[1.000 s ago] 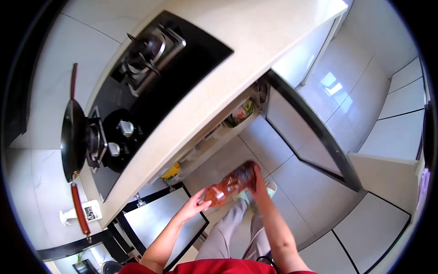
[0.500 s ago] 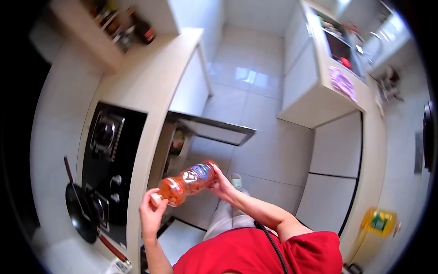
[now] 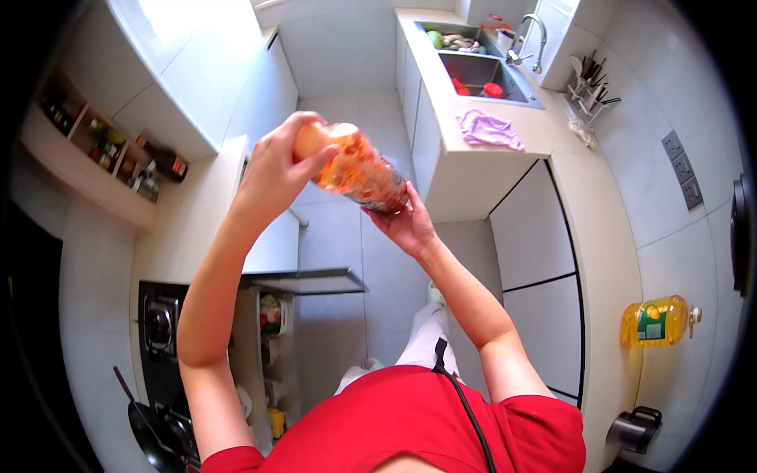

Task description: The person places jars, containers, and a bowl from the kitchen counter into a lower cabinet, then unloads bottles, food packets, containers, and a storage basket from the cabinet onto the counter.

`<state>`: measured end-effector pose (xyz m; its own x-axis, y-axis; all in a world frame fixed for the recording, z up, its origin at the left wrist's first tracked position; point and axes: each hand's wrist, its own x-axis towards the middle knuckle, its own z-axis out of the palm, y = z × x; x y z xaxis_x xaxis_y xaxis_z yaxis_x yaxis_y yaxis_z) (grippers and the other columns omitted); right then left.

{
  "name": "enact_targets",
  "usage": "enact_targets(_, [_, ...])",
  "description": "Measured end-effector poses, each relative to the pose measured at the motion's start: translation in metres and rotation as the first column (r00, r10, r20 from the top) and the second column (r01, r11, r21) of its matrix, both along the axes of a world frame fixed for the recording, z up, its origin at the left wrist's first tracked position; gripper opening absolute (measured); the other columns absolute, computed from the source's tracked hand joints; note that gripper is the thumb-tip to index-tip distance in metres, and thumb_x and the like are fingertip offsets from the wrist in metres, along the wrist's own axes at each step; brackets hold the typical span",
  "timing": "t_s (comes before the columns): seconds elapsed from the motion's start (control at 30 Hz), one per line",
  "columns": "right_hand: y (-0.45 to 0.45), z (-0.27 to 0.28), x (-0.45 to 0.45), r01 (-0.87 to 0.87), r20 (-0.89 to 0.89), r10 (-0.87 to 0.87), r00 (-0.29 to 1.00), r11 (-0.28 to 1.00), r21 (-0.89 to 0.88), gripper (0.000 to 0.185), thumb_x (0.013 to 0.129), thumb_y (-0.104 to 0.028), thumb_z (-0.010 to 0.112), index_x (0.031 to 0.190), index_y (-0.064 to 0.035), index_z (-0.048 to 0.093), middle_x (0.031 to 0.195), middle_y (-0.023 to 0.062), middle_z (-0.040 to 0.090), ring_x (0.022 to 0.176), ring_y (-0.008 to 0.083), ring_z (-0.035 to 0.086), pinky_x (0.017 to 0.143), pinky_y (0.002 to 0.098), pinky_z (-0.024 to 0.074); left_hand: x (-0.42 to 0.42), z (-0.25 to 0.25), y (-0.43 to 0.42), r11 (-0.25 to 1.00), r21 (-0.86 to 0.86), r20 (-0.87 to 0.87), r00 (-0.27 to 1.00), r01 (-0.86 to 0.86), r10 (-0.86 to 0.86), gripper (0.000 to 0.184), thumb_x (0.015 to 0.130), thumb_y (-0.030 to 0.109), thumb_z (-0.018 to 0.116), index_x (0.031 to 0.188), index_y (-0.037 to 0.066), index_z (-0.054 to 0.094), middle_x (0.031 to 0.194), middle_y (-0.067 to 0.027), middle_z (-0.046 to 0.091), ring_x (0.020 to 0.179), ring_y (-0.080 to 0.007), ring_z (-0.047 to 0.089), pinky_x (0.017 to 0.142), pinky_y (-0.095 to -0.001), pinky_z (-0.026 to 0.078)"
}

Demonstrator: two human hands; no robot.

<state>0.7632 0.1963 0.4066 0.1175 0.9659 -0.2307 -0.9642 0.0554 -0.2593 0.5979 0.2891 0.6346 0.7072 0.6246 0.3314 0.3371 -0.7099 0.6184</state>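
A clear plastic bottle [image 3: 364, 172] with orange-red contents is held tilted in front of me, cap end to the upper left and base to the lower right. My left hand [image 3: 276, 162] is closed round its pale cap [image 3: 310, 140]. Against the base end, my right hand [image 3: 408, 227] grips from below, fingers partly hidden behind it. The label is blurred, and I cannot make out what exactly is inside.
An open cabinet door [image 3: 315, 281] juts out over the floor beside a pull-out with several items. On the left are the gas stove [image 3: 162, 323] and a wok [image 3: 154, 433]. A sink [image 3: 505, 83], purple cloth [image 3: 489, 130] and yellow oil jug [image 3: 654, 322] stand right.
Both hands have raised the bottle farther forward, and its cap end has swung from lower left to upper left. My view has turned toward the sink side.
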Motion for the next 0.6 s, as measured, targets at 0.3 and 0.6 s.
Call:
enact_targets(0.3, [0.017,-0.022,0.307,0.229,0.180,-0.204,0.962,0.965,-0.127,0.043,0.087,-0.041,0.055,0.113,-0.0086,0.045,0.109,0.0120,0.051,0.098,0.0260,0.054,0.089,0.0371,0.0483,0.349,0.005,0.056,0.968,0.155,-0.057,0.980,0.197,-0.191,0.039,0.075,0.027,0.069,0.104,0.006,0.053,0.085,-0.0138,0.062,0.077,-0.0226,0.061,0.070,-0.0333,0.049])
enact_targets(0.6, [0.015,-0.057,0.524,0.602,0.353,-0.512,0.784,0.766,-0.225,0.037,0.096,-0.031,0.041,0.122,-0.0050,0.039,0.112,0.0130,0.045,0.098,0.0242,0.051,0.084,0.0365,0.0515,0.604,-0.052,0.054,0.944,0.082,-0.046,0.947,0.321,-0.318,0.048,0.067,0.022,0.074,0.108,0.006,0.054,0.094,-0.0204,0.062,0.092,-0.0329,0.059,0.080,-0.0392,0.046])
